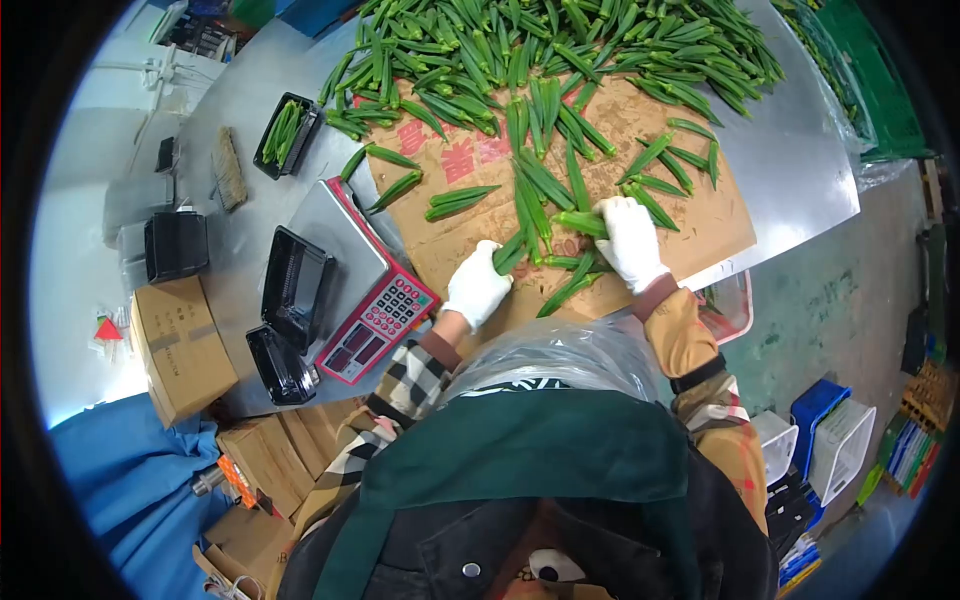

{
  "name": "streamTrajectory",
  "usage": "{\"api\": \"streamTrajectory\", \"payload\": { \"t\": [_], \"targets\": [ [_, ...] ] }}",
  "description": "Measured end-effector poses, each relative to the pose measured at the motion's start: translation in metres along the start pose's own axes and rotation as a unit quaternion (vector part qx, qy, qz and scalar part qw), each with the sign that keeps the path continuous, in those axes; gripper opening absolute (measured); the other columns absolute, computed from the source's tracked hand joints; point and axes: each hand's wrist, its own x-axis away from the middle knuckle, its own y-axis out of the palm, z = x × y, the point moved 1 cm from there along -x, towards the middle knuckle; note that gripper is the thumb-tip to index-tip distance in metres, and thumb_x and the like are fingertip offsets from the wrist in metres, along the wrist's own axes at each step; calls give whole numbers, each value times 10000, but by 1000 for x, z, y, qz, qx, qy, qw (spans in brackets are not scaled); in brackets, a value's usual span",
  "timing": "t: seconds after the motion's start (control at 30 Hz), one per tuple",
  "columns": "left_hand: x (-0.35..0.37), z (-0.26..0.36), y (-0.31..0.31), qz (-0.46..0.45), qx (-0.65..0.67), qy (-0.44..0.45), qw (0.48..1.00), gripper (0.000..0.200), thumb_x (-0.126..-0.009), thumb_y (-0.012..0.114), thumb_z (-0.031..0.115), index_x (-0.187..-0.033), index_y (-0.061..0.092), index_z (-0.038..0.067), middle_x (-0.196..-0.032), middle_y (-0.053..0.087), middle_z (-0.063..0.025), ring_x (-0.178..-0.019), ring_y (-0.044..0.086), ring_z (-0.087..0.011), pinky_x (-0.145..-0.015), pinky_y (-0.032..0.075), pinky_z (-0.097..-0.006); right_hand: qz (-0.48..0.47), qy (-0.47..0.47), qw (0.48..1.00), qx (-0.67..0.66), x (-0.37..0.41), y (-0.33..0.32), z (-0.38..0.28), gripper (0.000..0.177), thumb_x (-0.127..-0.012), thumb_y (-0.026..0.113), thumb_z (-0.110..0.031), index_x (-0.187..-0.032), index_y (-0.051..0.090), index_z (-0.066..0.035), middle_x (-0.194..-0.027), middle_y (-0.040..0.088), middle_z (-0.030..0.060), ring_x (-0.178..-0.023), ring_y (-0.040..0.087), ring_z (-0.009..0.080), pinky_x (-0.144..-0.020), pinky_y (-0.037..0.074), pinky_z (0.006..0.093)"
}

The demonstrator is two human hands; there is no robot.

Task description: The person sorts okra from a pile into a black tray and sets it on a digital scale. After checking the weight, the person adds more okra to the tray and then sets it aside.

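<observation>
My left hand (480, 285), in a white glove, is closed around okra pods (510, 254) whose ends stick out past the fingers. Also gloved in white, my right hand (631, 243) grips an okra pod (581, 223) that points left from the fingertips. Between both hands, loose okra (533, 205) lies on a flattened cardboard sheet (450, 250) with red print. A few more pods (568, 293) rest close below the right hand. At the far side of the cardboard spreads a big heap of okra (540, 40).
A red-edged scale (375, 310) stands left of the cardboard, with an empty black tray (296, 277) on its plate. Another black tray (280, 365) sits nearer me. A tray of okra (286, 137) and a brush (229, 168) lie on the metal table (245, 265). Cardboard box (185, 350) at left.
</observation>
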Motion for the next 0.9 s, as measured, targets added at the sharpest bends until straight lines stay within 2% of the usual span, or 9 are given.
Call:
{"api": "streamTrajectory", "payload": {
  "t": [0.07,0.23,0.33,0.43,0.53,0.6,0.67,0.77,0.9],
  "targets": [
    [-7,-10,-25,4,-4,30,1000,382,-802,676,193,-1148,612,42,-1050,641,-247,-1010,625,-439,-885,505,-466,19,-5,999,-34,4,-19,-8,481,-668,737,-49,-1133,620,-83,-999,578,118,-980,558,330,-860,454,428],
    [-44,-12,-64,235,-90,100,963,288,-745,658,32,-1030,635,63,-1014,640,-197,-1010,613,-405,-872,506,-475,-50,-119,991,-24,29,-10,-27,439,-759,660,-61,-1198,651,-84,-1041,595,103,-1000,570,296,-875,466,414],
    [-83,-40,-47,289,-151,236,915,278,-741,653,18,-1015,637,65,-1020,649,-178,-1002,619,-391,-864,509,-473,-113,-147,980,77,29,11,-27,374,-819,603,-66,-1186,658,-113,-1078,635,72,-1047,581,261,-913,442,396],
    [-89,-31,-51,206,-234,159,937,311,-744,682,50,-1047,614,55,-1046,663,-189,-992,632,-406,-858,518,-472,-198,-86,965,150,23,2,-24,384,-800,653,-93,-1182,657,-135,-1104,675,75,-1080,589,255,-907,433,380],
    [-78,-7,-61,159,-118,70,978,409,-757,739,148,-1116,576,38,-1064,669,-217,-999,644,-418,-865,525,-459,-30,18,998,-51,27,-22,-15,425,-761,717,-102,-1180,653,-127,-1076,674,117,-1049,607,278,-901,457,401],
    [-65,6,-57,131,23,43,990,494,-760,769,218,-1157,548,24,-1075,671,-237,-1005,654,-414,-868,530,-446,13,256,929,-266,26,-28,-7,391,-785,723,-100,-1161,635,-44,-994,715,180,-914,686,380,-799,541,438],
    [-53,22,-45,98,171,43,980,577,-757,790,283,-1189,521,11,-1087,671,-255,-1011,662,-403,-869,533,-432,70,250,932,-254,24,-36,-7,371,-800,722,-135,-1149,633,-44,-966,718,209,-876,697,396,-756,547,433],
    [-57,28,-8,67,116,-2,991,543,-756,781,288,-1150,542,1,-1057,670,-251,-978,663,-408,-851,531,-442,-46,215,961,-168,30,-23,-21,381,-785,745,-172,-1147,648,-107,-971,713,204,-900,697,378,-779,561,437],
    [-59,38,27,120,32,14,992,499,-763,789,280,-1120,546,32,-996,684,-221,-941,669,-397,-830,527,-453,-34,115,990,-80,40,8,-41,319,-796,748,-134,-1097,649,-100,-970,693,154,-915,680,355,-789,549,419]
  ]
}}
